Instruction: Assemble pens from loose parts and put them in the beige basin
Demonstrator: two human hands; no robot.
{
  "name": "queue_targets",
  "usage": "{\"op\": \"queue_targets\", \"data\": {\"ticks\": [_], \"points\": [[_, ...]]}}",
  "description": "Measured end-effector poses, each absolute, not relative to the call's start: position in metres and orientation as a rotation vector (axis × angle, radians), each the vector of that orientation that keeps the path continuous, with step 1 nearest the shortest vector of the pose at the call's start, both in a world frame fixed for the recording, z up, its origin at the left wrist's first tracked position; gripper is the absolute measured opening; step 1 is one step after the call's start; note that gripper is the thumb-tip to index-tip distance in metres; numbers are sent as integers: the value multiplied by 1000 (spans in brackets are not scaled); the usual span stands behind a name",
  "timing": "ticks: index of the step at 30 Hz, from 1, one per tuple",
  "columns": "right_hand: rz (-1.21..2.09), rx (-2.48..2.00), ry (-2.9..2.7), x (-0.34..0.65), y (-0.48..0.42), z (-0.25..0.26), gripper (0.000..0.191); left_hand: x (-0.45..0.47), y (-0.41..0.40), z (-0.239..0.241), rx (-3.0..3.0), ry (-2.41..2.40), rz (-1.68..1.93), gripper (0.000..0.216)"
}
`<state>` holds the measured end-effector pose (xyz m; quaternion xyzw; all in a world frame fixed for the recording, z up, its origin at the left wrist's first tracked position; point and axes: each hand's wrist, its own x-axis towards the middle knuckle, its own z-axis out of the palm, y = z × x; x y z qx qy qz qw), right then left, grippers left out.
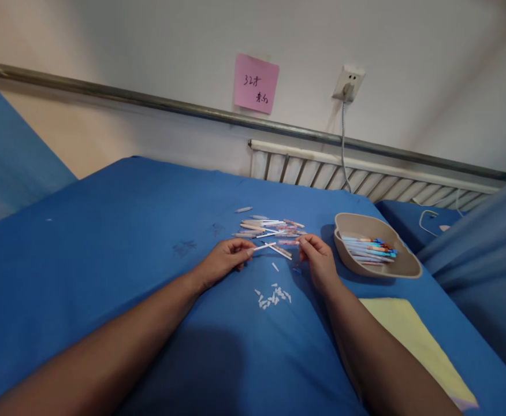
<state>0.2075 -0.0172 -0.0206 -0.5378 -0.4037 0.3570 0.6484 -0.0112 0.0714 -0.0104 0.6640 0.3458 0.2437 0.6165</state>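
My left hand [231,255] pinches one end of a thin white stick [264,247] that looks like a pen refill, its free end pointing right. Opposite it, my right hand [317,260] grips a pink-and-white patterned pen barrel [287,242] by its right end. The stick and barrel lie almost in line, and I cannot tell whether they touch. Just beyond both hands is a loose pile of pen barrels and white sticks [264,227]. Nearer me on the blue cloth lie several small white cone-shaped pieces [274,297]. A small blue piece [297,270] lies beside my right hand.
A beige plastic basket [343,222] holding several pens [368,251] stands to the right. In front of it lies a yellow sheet [402,329], partly behind my right forearm. The blue-covered table [105,242] reaches toward a wall with a radiator [305,167] and a plugged-in cable [343,138].
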Motion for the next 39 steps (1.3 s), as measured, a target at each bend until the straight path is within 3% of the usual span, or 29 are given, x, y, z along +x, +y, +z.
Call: {"op": "queue_targets", "data": {"ticks": [19, 31, 39], "points": [[802, -1334, -1050, 205, -19, -22, 25, -11, 68, -8, 1596, 793, 513, 30], [762, -1454, -1414, 191, -23, -34, 25, -14, 68, -6, 1622, 816, 434, 34], [534, -1491, -1679, 184, -32, -20, 20, -14, 64, 1, 1548, 779, 405, 32]]}}
